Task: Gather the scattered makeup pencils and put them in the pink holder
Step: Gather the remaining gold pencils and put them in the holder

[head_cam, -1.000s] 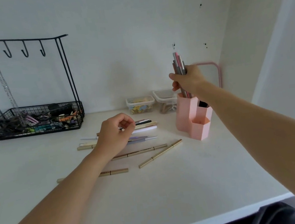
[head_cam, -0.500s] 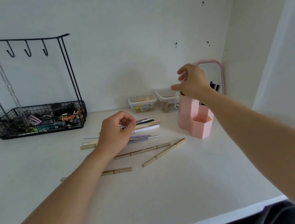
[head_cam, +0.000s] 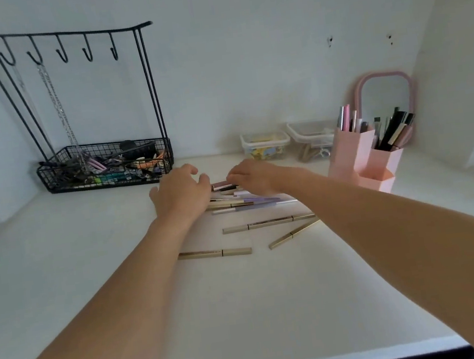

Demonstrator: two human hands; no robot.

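Two hands, left hand (head_cam: 182,190) and right hand (head_cam: 254,175), fingers loosely spread over slim pencils (head_cam: 244,203), grip unclear.

One head-worn wide-angle view looks forward and down over a white shelf (head_cam: 246,312), near enough that both forearms fill the lower frame; a wire rack (head_cam: 102,166) sits upper left, the holder (head_cam: 358,155) right.

Nearest the forearms, 3 gold pencils (head_cam: 268,223) shine metallic on the matt white shelf (head_cam: 246,312). Right of the hands, the pink holder (head_cam: 358,158) looks smooth matt plastic.
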